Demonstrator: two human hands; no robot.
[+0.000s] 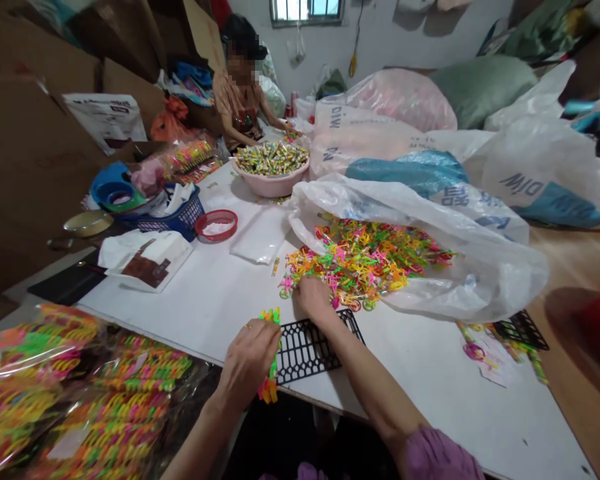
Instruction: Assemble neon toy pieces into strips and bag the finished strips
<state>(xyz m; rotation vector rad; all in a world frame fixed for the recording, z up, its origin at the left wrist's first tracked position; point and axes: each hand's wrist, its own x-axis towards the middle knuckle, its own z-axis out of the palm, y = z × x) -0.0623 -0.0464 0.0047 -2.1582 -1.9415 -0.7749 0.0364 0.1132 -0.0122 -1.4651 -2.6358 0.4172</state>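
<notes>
My left hand [250,350] is curled over the left end of a black plastic rack [310,350] near the table's front edge. Bright green, yellow and orange plastic toys [269,393] line that end, partly under my fingers. My right hand [314,297] is bent down at the near left edge of a loose heap of small colourful plastic toys [360,260], its forearm crossing above the rack. The right fingertips are hidden, so what they pinch cannot be made out. The heap spills from a large clear plastic bag [480,280] lying on its side.
Across the white table [180,313], a co-worker [243,100] sits behind a pink basin [273,180] of small wrapped pieces. A red basket [216,225], blue basket [175,213] and flat plastic bags [260,233] lie left. Packed toys [115,427] are at lower left. Big sacks [380,140] stand behind.
</notes>
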